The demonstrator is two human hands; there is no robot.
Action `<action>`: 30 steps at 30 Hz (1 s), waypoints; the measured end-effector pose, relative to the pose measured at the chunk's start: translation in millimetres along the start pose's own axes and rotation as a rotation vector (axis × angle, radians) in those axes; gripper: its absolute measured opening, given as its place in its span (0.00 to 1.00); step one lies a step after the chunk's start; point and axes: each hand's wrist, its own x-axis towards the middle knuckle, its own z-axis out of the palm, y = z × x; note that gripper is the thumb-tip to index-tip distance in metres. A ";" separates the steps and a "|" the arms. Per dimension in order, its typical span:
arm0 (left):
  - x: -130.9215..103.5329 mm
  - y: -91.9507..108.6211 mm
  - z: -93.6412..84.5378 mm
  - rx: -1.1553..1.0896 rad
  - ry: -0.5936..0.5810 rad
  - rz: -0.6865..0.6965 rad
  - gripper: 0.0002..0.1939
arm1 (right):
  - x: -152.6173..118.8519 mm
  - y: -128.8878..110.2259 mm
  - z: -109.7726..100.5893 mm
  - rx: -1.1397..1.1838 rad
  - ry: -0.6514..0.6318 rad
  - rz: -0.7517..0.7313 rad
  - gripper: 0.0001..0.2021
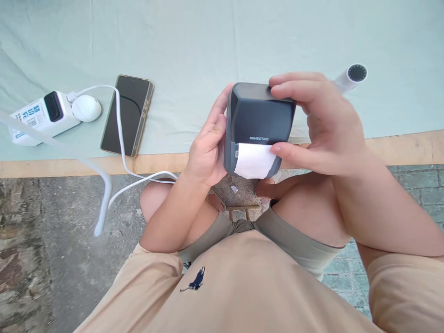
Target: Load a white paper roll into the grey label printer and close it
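A dark label printer point(262, 115) marked NIIMBOT is held up in front of me, over the table's near edge. My left hand point(210, 143) grips it along its left side. Fingers of my right hand point(326, 125) rest on the printer's top right corner, while the thumb touches the paper at the front. A strip of white paper point(255, 159) with a ragged lower end hangs out of the printer's front slot. How far the left fingers reach behind the printer is hidden.
A phone point(126, 115) lies at the left on the pale green tablecloth point(187, 46). Beside it is a white power strip point(34, 115) with a charger point(86, 108) plugged in and white cables point(120, 125). A white cylinder point(352, 76) lies behind my right hand. A paper scrap point(235, 189) is below.
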 end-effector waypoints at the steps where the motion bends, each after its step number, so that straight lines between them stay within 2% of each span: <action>1: 0.5 0.1 -0.6 -0.004 0.004 0.005 0.18 | 0.1 -1.0 0.0 0.001 -0.001 0.009 0.28; 4: 2.7 0.5 -1.0 -0.029 0.020 0.005 0.20 | -0.2 -5.1 1.4 -0.036 0.050 0.045 0.27; 7: 3.2 2.9 3.6 -0.081 0.028 -0.047 0.21 | 0.6 -12.3 4.0 -0.172 0.250 0.051 0.22; 9: 1.4 6.1 8.8 -0.103 0.015 -0.076 0.21 | 3.1 -18.2 5.5 -0.229 0.396 0.072 0.15; 11: -1.5 9.1 13.4 -0.083 -0.008 -0.087 0.20 | 7.1 -22.7 6.2 -0.224 0.484 0.149 0.08; 13: -4.1 10.6 15.5 -0.025 -0.023 -0.109 0.18 | 10.9 -23.9 6.2 -0.203 0.545 0.205 0.08; 15: -5.4 10.0 14.7 0.020 -0.023 -0.109 0.18 | 13.0 -21.5 5.5 -0.216 0.573 0.183 0.09; 17: -5.6 8.2 12.5 0.038 -0.020 -0.092 0.18 | 12.7 -17.8 4.5 -0.268 0.530 0.134 0.08; 20: -5.7 6.7 10.6 0.058 -0.032 -0.079 0.19 | 10.5 -15.1 2.4 -0.414 0.260 0.135 0.03; 22: -6.4 7.1 10.8 0.066 -0.043 -0.113 0.23 | 9.8 -16.7 0.2 -0.507 0.053 0.185 0.06; 24: -7.3 7.1 11.0 0.068 -0.044 -0.151 0.28 | 9.9 -19.4 -2.0 -0.576 -0.084 0.299 0.11; 27: -7.8 4.4 9.6 0.088 -0.046 -0.143 0.31 | 10.2 -22.1 -4.7 -0.596 -0.192 0.421 0.14; 30: -7.5 -0.1 7.3 0.112 -0.072 -0.105 0.31 | 8.9 -25.0 -6.5 -0.496 -0.171 0.407 0.14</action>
